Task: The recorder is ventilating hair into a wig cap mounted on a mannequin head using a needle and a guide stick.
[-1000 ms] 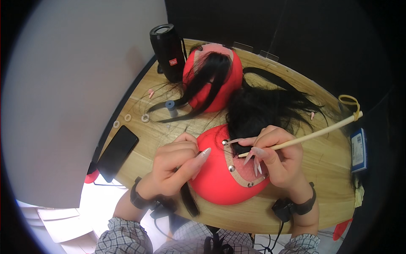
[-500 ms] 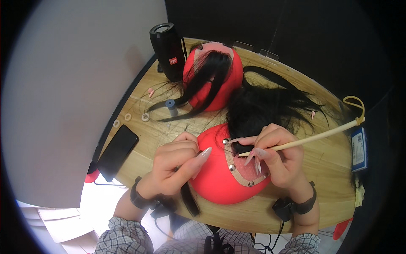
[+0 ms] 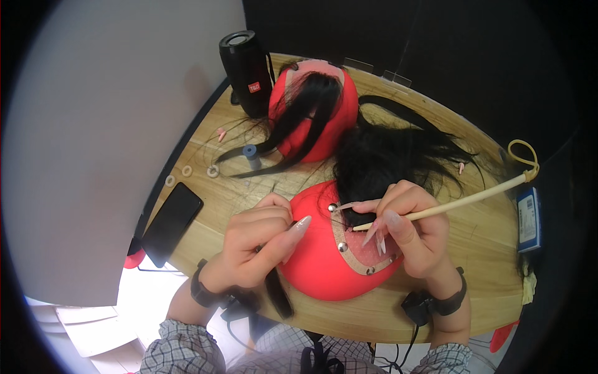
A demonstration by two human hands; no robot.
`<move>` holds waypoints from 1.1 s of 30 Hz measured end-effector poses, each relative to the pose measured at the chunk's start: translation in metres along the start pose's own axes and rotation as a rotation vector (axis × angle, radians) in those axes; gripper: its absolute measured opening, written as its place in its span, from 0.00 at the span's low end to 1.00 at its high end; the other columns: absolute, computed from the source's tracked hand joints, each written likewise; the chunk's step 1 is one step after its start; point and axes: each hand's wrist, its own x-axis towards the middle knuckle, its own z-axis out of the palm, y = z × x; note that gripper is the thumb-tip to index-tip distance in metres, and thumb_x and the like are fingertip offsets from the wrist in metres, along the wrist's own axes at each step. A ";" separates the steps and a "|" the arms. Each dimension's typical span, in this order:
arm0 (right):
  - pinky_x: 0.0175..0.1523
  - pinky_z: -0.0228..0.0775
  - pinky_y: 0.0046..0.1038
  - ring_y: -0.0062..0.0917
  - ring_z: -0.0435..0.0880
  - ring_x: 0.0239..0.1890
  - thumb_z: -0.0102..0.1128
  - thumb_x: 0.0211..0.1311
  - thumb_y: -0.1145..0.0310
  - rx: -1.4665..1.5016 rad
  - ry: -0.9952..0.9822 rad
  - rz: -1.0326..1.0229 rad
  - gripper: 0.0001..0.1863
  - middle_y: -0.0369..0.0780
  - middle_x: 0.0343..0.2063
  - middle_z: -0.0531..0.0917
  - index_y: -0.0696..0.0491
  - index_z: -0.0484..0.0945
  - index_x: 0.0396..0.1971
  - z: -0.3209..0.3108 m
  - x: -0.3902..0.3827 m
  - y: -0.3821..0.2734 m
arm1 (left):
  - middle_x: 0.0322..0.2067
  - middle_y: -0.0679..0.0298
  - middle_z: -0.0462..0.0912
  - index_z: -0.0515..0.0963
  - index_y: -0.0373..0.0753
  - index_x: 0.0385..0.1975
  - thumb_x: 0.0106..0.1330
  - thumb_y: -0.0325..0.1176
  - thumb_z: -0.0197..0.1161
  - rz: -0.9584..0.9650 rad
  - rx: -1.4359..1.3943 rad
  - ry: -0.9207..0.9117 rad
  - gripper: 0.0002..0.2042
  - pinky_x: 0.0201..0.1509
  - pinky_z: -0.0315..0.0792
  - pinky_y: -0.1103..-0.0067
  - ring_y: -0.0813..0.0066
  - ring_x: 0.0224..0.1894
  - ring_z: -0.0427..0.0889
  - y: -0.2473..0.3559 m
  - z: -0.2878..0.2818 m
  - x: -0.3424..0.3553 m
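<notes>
Left hand (image 3: 258, 240): curled against the left side of the near red head form (image 3: 317, 262), fingers pinched on a dark hair strand (image 3: 277, 293) that hangs below the palm.
Right hand (image 3: 411, 234): rests on the form's lace patch (image 3: 364, 249), fingers closed round a long pale-handled needle tool (image 3: 461, 202), tip at the hairline.
Black hair (image 3: 398, 156): spills behind the form, just past the fingers.
Second red form (image 3: 314, 115): farther back.
Black speaker (image 3: 246, 68): left of that second form.
Phone (image 3: 171, 221): well left of the near form.

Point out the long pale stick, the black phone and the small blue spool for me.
long pale stick (image 3: 473, 200), head view, on its shaft right of the right hand.
black phone (image 3: 172, 223), head view, middle of its dark screen.
small blue spool (image 3: 251, 154), head view, on its upright body.
</notes>
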 end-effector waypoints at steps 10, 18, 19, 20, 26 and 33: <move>0.39 0.76 0.26 0.23 0.78 0.25 0.56 0.57 0.80 -0.041 0.030 -0.028 0.02 0.43 0.24 0.79 0.61 0.77 0.28 0.003 0.000 0.000 | 0.13 0.65 0.67 0.75 0.30 0.21 0.61 0.21 0.53 0.001 0.006 0.001 0.07 0.36 0.66 0.75 0.71 0.17 0.66 0.000 0.000 0.001; 0.45 0.78 0.30 0.21 0.77 0.25 0.54 0.59 0.79 0.110 0.069 0.050 0.04 0.42 0.23 0.78 0.63 0.77 0.28 0.003 -0.003 -0.001 | 0.13 0.65 0.68 0.76 0.29 0.23 0.62 0.21 0.53 0.015 0.009 0.000 0.07 0.36 0.66 0.75 0.71 0.17 0.67 -0.001 0.000 0.000; 0.45 0.78 0.30 0.21 0.77 0.25 0.54 0.59 0.79 0.111 0.069 0.051 0.04 0.42 0.23 0.78 0.63 0.77 0.28 0.004 -0.002 0.000 | 0.13 0.65 0.67 0.76 0.29 0.23 0.62 0.21 0.53 0.013 0.006 0.002 0.07 0.36 0.66 0.75 0.72 0.17 0.67 -0.001 0.000 0.000; 0.45 0.78 0.30 0.22 0.77 0.25 0.54 0.59 0.79 0.075 0.064 0.037 0.04 0.42 0.23 0.78 0.63 0.77 0.28 0.004 -0.001 0.000 | 0.13 0.65 0.67 0.76 0.29 0.23 0.62 0.21 0.53 0.011 0.005 0.002 0.07 0.36 0.66 0.75 0.72 0.17 0.67 -0.001 0.000 0.000; 0.44 0.79 0.31 0.23 0.79 0.26 0.55 0.58 0.80 0.017 0.057 0.035 0.04 0.42 0.22 0.77 0.64 0.78 0.27 0.005 -0.001 -0.001 | 0.14 0.65 0.68 0.77 0.28 0.27 0.62 0.22 0.53 0.011 0.020 -0.013 0.06 0.37 0.66 0.75 0.71 0.18 0.67 -0.002 -0.001 -0.001; 0.44 0.79 0.31 0.22 0.77 0.24 0.55 0.58 0.80 0.029 0.072 0.041 0.04 0.42 0.22 0.77 0.64 0.78 0.27 0.006 0.000 -0.002 | 0.14 0.65 0.67 0.78 0.28 0.27 0.62 0.21 0.53 0.025 0.017 -0.007 0.06 0.37 0.65 0.74 0.71 0.18 0.66 -0.002 0.000 -0.001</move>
